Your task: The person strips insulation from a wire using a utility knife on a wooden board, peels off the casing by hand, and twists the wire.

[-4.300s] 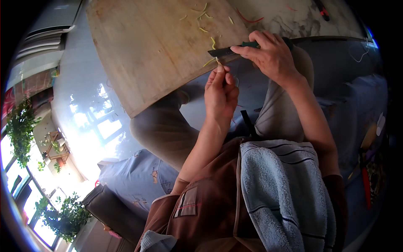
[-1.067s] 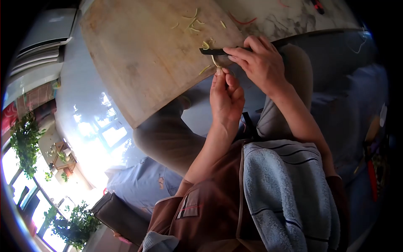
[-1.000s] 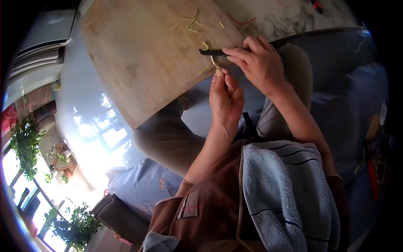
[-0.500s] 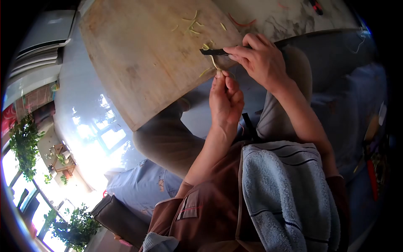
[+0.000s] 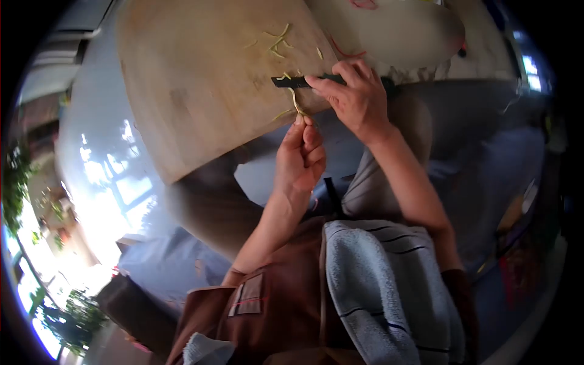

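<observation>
My left hand (image 5: 302, 155) pinches the lower end of a thin yellow-green strip (image 5: 295, 100), maybe a plant stem, between thumb and fingertips. My right hand (image 5: 356, 100) is closed around a flat black knife (image 5: 292, 82), its blade pointing left. The strip's upper part meets the blade, and a small curled piece lies at the blade's upper edge. Both hands are by the near right edge of a wooden board (image 5: 188, 79). Loose yellow-green scraps (image 5: 278, 42) lie on the board beyond the knife.
A red strand (image 5: 347, 52) lies by the board's right edge, near a blurred pale oval (image 5: 420, 33) on the stained surface. My knees are under the board's near edge. A light blue towel (image 5: 365, 261) hangs over my brown apron (image 5: 292, 286). Bright windows and plants are at left.
The whole view has shifted, so the hands and board appear farther left and lower. Both grips stay the same, and the strip is still against the blade.
</observation>
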A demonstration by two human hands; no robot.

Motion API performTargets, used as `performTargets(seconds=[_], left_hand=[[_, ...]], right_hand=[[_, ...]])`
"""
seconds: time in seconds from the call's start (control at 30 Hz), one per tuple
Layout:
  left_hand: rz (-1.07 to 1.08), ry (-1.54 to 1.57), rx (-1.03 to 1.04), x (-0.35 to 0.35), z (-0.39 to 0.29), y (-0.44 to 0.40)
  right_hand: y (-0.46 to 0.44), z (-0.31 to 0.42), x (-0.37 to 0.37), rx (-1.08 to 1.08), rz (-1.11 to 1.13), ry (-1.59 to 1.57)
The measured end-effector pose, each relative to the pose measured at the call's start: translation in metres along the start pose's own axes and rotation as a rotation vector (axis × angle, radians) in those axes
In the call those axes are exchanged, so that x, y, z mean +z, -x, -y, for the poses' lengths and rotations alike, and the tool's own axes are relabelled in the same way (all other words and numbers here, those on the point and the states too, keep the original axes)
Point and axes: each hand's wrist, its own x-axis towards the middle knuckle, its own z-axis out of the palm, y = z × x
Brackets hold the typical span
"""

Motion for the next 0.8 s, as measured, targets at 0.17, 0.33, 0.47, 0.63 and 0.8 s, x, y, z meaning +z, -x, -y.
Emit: performTargets(seconds=[0.17, 0.33, 0.47, 0.63, 0.8], left_hand=[[-0.063, -0.114, 0.035, 0.007, -0.004, -0.004], [-0.018, -0.017, -0.027, 0.003, -0.002, 0.0], [-0.007, 0.061, -0.042, 0.008, -0.007, 0.0], [-0.005, 0.071, -0.075, 0.006, -0.008, -0.001], [0.006, 0.115, -0.123, -0.001, -0.012, 0.003]], right_hand=[[-0.019, -0.001, 0.005, -0.056, 0.018, -0.038], [-0.017, 0.002, 0.005, -0.033, 0.001, -0.056], [-0.013, -0.008, -0.006, -0.04, 0.064, -0.074], [-0.035, -0.012, 0.015, -0.02, 0.015, -0.055], [-0.075, 0.003, 0.037, 0.12, 0.024, -0.08]])
